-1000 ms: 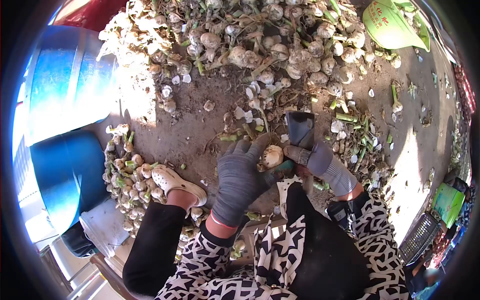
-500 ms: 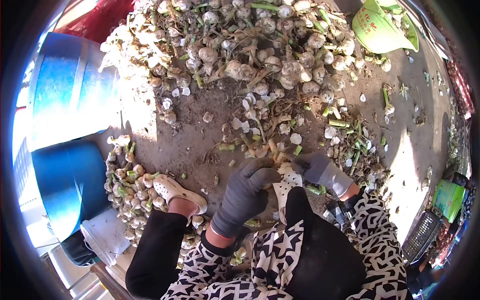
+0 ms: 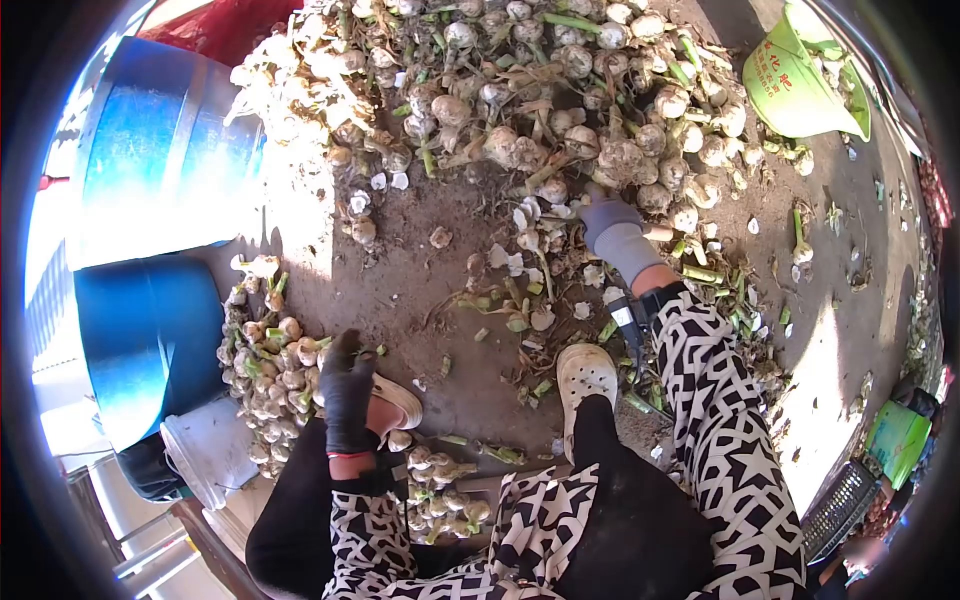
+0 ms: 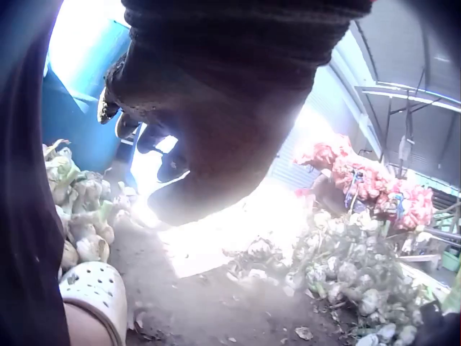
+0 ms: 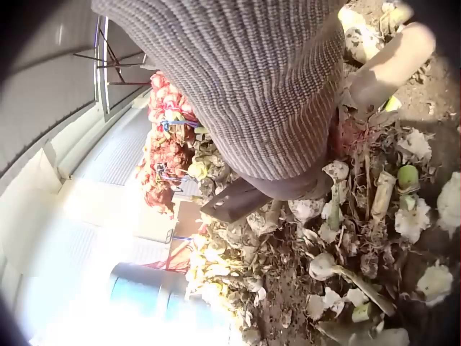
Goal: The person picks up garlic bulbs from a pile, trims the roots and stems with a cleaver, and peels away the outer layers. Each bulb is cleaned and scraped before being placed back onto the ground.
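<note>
My left hand (image 3: pixel 348 392), in a dark grey glove, hangs above the left clog (image 3: pixel 398 398), right of a heap of trimmed garlic bulbs (image 3: pixel 275 370). In the left wrist view its fingers (image 4: pixel 148 137) are loosely bent, with light showing through the gap and nothing held. My gloved right hand (image 3: pixel 615 228) reaches to the near edge of the big pile of untrimmed garlic (image 3: pixel 520 110). It grips a knife; the wooden handle (image 5: pixel 392 68) juts out one side and the flat dark blade (image 5: pixel 234 202) the other. The fingertips are hidden in the right wrist view.
Cut stems and white peelings (image 3: pixel 515 300) litter the ground between the feet. Blue barrels (image 3: pixel 150 330) and a white bucket (image 3: pixel 210 450) stand at the left. A green tub (image 3: pixel 805 85) lies tipped at the far right. The right clog (image 3: pixel 587 385) stands below the right forearm.
My hands were together over a trimmed garlic bulb. The left has swung left to the trimmed heap, without the bulb. The right has moved forward to the big pile, still gripping the knife.
</note>
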Tool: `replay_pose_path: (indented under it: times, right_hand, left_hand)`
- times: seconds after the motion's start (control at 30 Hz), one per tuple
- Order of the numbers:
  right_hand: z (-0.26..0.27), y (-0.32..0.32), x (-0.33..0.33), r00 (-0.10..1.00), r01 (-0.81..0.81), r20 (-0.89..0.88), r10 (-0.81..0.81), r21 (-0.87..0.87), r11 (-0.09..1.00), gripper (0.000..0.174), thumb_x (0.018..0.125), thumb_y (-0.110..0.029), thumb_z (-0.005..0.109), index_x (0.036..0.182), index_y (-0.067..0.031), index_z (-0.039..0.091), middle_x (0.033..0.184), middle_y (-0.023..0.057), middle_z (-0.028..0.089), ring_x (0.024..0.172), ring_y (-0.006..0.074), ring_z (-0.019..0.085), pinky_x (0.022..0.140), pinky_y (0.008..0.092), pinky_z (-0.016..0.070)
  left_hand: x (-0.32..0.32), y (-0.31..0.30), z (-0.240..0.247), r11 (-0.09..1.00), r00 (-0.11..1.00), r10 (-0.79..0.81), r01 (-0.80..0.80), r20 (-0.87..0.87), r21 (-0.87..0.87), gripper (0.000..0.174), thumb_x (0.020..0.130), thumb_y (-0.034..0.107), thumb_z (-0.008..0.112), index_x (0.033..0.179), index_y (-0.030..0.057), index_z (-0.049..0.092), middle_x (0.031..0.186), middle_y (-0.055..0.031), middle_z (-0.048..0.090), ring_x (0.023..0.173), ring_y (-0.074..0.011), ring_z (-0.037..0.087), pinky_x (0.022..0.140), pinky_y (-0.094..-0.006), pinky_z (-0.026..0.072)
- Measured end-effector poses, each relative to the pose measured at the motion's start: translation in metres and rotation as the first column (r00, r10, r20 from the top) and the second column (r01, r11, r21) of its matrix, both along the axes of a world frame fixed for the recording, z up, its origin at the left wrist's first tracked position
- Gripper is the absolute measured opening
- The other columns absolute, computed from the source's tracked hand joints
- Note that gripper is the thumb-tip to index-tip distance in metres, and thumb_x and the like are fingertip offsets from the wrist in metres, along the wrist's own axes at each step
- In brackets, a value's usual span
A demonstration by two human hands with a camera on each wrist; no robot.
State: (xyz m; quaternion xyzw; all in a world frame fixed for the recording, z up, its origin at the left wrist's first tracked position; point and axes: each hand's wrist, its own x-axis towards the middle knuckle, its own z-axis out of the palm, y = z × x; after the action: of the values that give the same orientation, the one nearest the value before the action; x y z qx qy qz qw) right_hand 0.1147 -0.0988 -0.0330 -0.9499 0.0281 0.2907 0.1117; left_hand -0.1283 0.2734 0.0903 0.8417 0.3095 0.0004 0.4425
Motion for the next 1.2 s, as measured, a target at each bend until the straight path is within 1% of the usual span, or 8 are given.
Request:
replay_pose_path:
  times: [0.17, 0.33, 0.4, 0.53, 0.83, 1.0, 1.1, 1.2]
  right_hand:
    - [0.038, -0.026, -0.038, 0.965, -0.241, 0.164, 0.207, 0.231, 0.943, 0.019, 0.086, -0.023, 0.060, 0.102, -0.0194, 0.069, 0.126, 0.0098, 0.053, 0.104, 0.0308, 0.061, 0.091, 0.0398, 0.0499]
    - [0.080, -0.073, -0.115, 0.810, 0.586, -0.470, -0.351, 0.673, 0.451, 0.023, 0.086, -0.020, 0.071, 0.088, 0.0026, 0.070, 0.066, 0.0060, 0.066, 0.053, 0.0117, 0.059, 0.052, 0.0249, 0.0489]
    - [0.070, -0.091, -0.130, 0.845, 0.532, -0.427, -0.321, 0.731, 0.428, 0.023, 0.085, -0.016, 0.071, 0.096, 0.0045, 0.068, 0.074, 0.0080, 0.067, 0.061, 0.0116, 0.060, 0.058, 0.0245, 0.0493]
    - [0.066, -0.080, -0.126, 0.744, 0.593, -0.631, -0.221, 0.775, -0.218, 0.014, 0.088, -0.006, 0.064, 0.099, 0.0009, 0.067, 0.072, 0.0051, 0.062, 0.061, 0.0107, 0.055, 0.053, 0.0260, 0.0428]
    - [0.072, -0.104, -0.116, 0.659, 0.498, -0.736, -0.158, 0.584, -0.642, 0.030, 0.082, -0.007, 0.069, 0.109, 0.0044, 0.061, 0.091, 0.0110, 0.066, 0.075, 0.0226, 0.065, 0.071, 0.0374, 0.0577]
    - [0.182, -0.223, -0.010, 0.691, 0.170, -0.357, -0.629, 0.925, -0.338, 0.029, 0.082, -0.012, 0.071, 0.106, 0.0023, 0.065, 0.093, 0.0067, 0.067, 0.079, 0.0184, 0.063, 0.069, 0.0347, 0.0554]
    - [0.261, -0.283, 0.081, 0.556, -0.002, -0.055, -0.829, 0.998, -0.067, 0.015, 0.086, -0.011, 0.067, 0.097, 0.0002, 0.066, 0.085, 0.0059, 0.065, 0.068, 0.0142, 0.063, 0.058, 0.0275, 0.0511]
    - [0.290, -0.330, 0.140, 0.369, 0.492, 0.500, -0.783, 0.610, 0.622, 0.021, 0.088, -0.017, 0.060, 0.089, 0.0035, 0.065, 0.074, 0.0089, 0.067, 0.060, 0.0182, 0.065, 0.057, 0.0307, 0.0532]
  left_hand:
    - [0.105, -0.150, -0.056, 0.942, 0.942, -0.330, 0.325, -0.063, -0.084, 0.040, 0.085, 0.014, 0.066, 0.123, 0.0081, 0.058, 0.096, -0.0105, 0.069, 0.090, -0.0167, 0.065, 0.080, -0.0283, 0.0511]
    - [0.179, -0.197, -0.099, 0.809, 0.831, -0.484, 0.544, -0.274, 0.221, 0.042, 0.083, 0.035, 0.064, 0.117, 0.0120, 0.060, 0.095, -0.0195, 0.067, 0.089, -0.0310, 0.066, 0.078, -0.0397, 0.0516]
    - [0.183, -0.199, -0.097, 0.858, 0.847, -0.482, 0.508, -0.223, 0.073, 0.039, 0.082, 0.033, 0.060, 0.116, 0.0136, 0.061, 0.098, -0.0186, 0.068, 0.091, -0.0343, 0.066, 0.078, -0.0420, 0.0511]
    - [0.148, -0.207, -0.105, 0.555, 0.915, -0.341, 0.381, 0.216, -0.740, 0.038, 0.078, -0.004, 0.069, 0.113, 0.0018, 0.057, 0.095, -0.0025, 0.063, 0.086, -0.0088, 0.059, 0.077, -0.0255, 0.0503]
    - [0.122, -0.239, 0.002, 0.409, 0.753, -0.570, 0.608, 0.330, -0.680, 0.062, 0.084, -0.001, 0.067, 0.139, 0.0048, 0.040, 0.115, -0.0075, 0.061, 0.107, -0.0155, 0.059, 0.092, -0.0296, 0.0478]
    - [0.120, -0.154, -0.038, 0.779, 0.850, -0.513, 0.520, -0.119, 0.352, 0.067, 0.080, 0.029, 0.072, 0.137, 0.0072, 0.044, 0.129, -0.0190, 0.052, 0.118, -0.0362, 0.053, 0.095, -0.0414, 0.0459]
    - [0.079, -0.056, -0.193, 0.742, 0.854, -0.416, 0.518, -0.313, 0.426, 0.071, 0.081, 0.044, 0.066, 0.139, 0.0105, 0.042, 0.138, -0.0203, 0.045, 0.129, -0.0360, 0.043, 0.103, -0.0457, 0.0382]
    - [0.085, -0.112, -0.180, 0.938, 0.935, -0.291, 0.321, -0.204, 0.133, 0.083, 0.078, 0.053, 0.065, 0.145, 0.0149, 0.033, 0.146, -0.0213, 0.033, 0.138, -0.0426, 0.024, 0.112, -0.0513, 0.0215]
